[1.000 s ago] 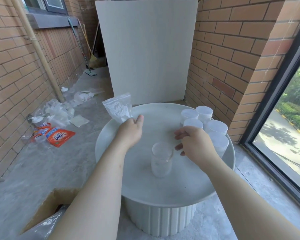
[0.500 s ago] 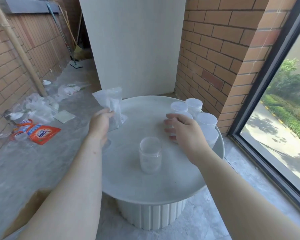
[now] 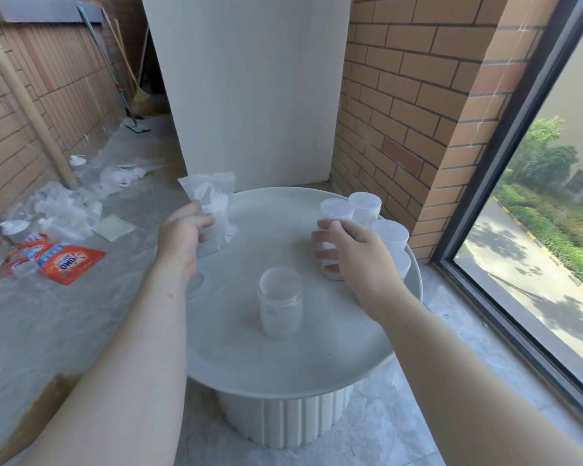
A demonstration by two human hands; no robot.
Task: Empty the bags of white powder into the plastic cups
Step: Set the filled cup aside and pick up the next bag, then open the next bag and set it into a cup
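We see a round table [image 3: 283, 364]; left of it an orange detergent pouch [image 3: 71, 264], behind it a white board [image 3: 249, 89], right of it a window [image 3: 535, 213].

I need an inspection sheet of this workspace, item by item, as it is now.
Surface: round white rimmed table.
Job's things: bag of white powder held over the table's left edge; clear cup upright mid-table; white cups grouped at right.
Clutter: orange packet and plastic bags on the floor, left.
Grippers: left hand grips the bag; right hand curls round one white cup.
Cables: nothing seen.
Surroundings: brick walls, window at right.
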